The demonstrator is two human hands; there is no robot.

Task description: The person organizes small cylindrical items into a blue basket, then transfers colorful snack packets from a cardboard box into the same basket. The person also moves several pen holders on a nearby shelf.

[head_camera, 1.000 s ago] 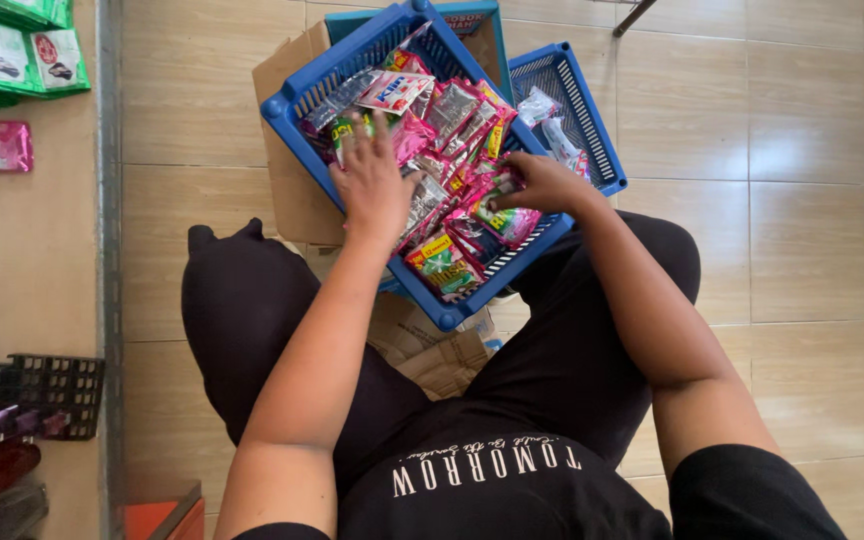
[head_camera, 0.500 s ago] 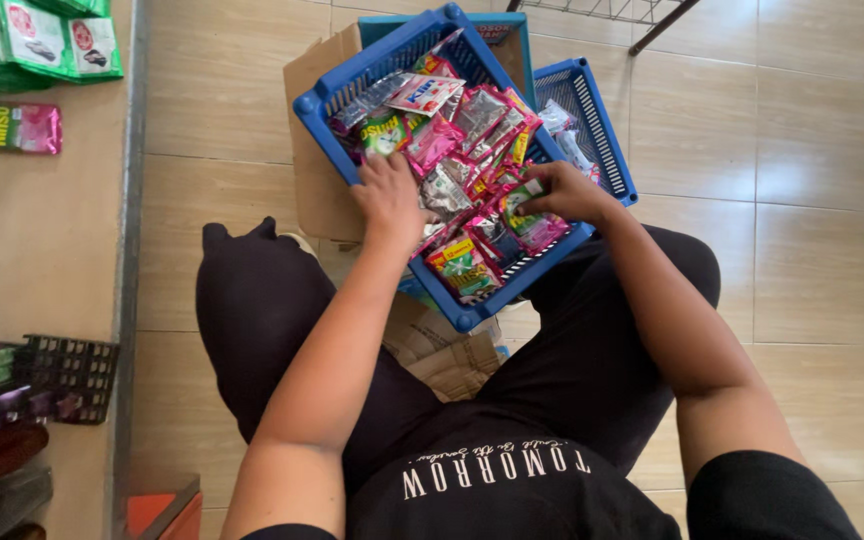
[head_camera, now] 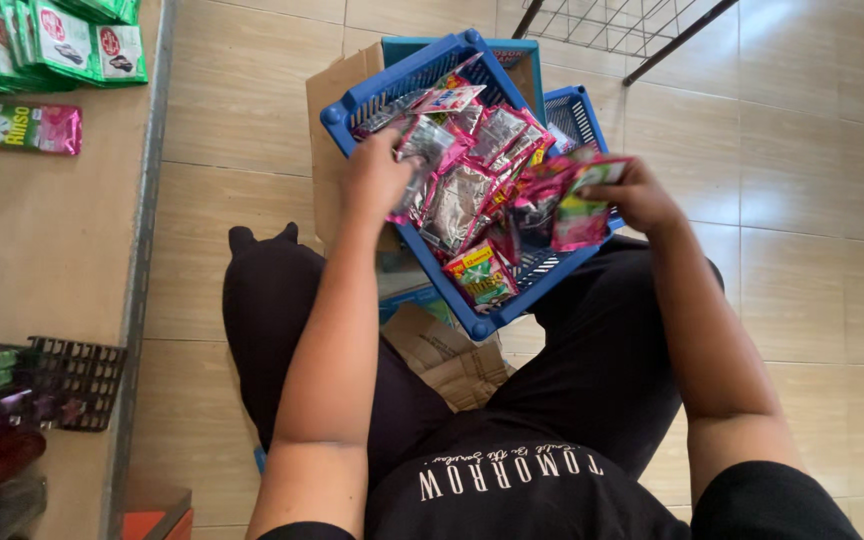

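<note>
- Beige tiled floor [head_camera: 812, 180]; a wooden shelf [head_camera: 42, 250] runs down the left edge with green packets [head_camera: 62, 40] at its far end.
- Blue basket [head_camera: 422, 75] sits on a cardboard box [head_camera: 337, 95] before the knees, tilted, its long axis running from far left to near right.
- Sachets [head_camera: 462, 200], silver and pink, fill the basket.
- Left hand [head_camera: 374, 175] pinches a silver sachet strip [head_camera: 422, 140] at the basket's left rim.
- Right hand [head_camera: 637, 195] grips a pink bundle [head_camera: 567, 200] over the right rim.

The basket [head_camera: 372, 92] is blue moulded plastic, kinda matt. The sachets [head_camera: 472, 190] in it are shiny foil, silver and pink, all crinkly. The box [head_camera: 337, 100] underneath is rough brown cardboard, and the floor tiles [head_camera: 812, 150] look smooth with a slight sheen.
</note>
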